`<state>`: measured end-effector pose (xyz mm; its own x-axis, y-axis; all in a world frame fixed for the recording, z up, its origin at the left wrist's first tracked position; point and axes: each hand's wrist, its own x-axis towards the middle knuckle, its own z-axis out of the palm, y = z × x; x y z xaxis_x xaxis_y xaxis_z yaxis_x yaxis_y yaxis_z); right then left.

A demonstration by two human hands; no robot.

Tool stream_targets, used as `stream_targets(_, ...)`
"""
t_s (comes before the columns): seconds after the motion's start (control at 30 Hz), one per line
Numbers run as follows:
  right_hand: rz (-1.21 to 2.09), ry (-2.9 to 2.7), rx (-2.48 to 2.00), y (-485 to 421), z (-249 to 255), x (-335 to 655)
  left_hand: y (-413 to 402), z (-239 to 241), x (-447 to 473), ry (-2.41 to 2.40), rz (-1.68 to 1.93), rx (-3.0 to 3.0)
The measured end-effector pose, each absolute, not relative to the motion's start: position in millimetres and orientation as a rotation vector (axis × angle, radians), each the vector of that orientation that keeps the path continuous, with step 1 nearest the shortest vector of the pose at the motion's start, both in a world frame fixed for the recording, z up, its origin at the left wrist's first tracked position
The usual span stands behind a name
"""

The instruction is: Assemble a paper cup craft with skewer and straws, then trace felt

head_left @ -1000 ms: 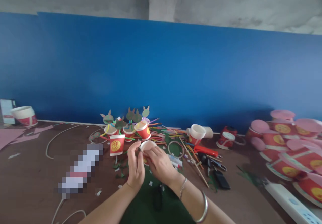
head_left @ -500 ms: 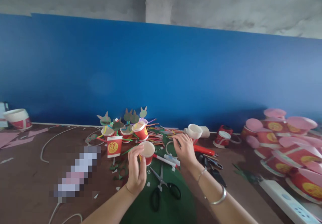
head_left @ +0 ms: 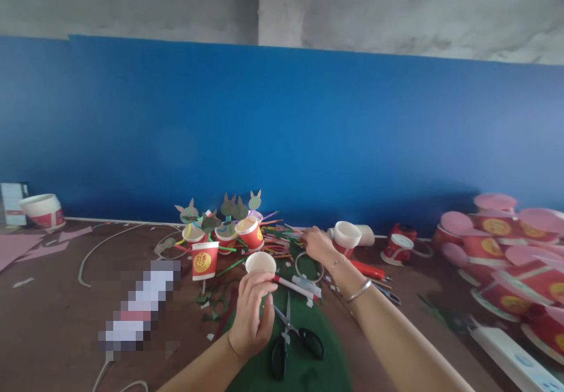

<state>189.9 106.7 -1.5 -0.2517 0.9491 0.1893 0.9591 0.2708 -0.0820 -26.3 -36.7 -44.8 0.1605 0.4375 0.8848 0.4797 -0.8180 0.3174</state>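
Currently, head view: paper cup (head_left: 261, 261) at lower centre; mouth up, long axis near vertical, body mostly hidden behind the left hand.
Left hand (head_left: 253, 315): fingers together across cup front, thumb apart; grip cannot be told.
Right hand (head_left: 319, 245): right of centre, at the coloured strips (head_left: 281, 240); finger closure cannot be told.
Eared-head cups (head_left: 250, 236): left of centre; paper heads above rims.
White-rimmed cup (head_left: 347, 235): right of centre, mouth up.
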Motion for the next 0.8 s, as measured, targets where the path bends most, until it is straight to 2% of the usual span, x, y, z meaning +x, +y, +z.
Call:
stream_targets(0.4, 0.220, -1.822, -1.619, 91, 15, 193, -36, -43, -24, -0.863, -1.770, -2.544)
stream_targets(0.5, 0.444, -1.646, -1.473, 71, 19, 190, -37, -44, -22, -0.803, -1.810, -2.641)
stream_targets(0.53, 0.690, -1.487, -1.322, 63, 20, 189, -37, -45, -22, -0.814, -1.823, -2.675)
stream_targets(0.63, 1.252, -1.108, -0.993, 40, 22, 182, -38, -48, -19, -0.996, -1.833, -2.827)
stream_targets(0.73, 1.292, -1.109, -0.953, 13, 19, 172, -38, -48, -12, -1.392, -1.882, -3.020)
stream_targets(0.8, 1.117, -1.249, -0.987, -8, 14, 165, -37, -46, -6, -1.804, -2.086, -3.100)
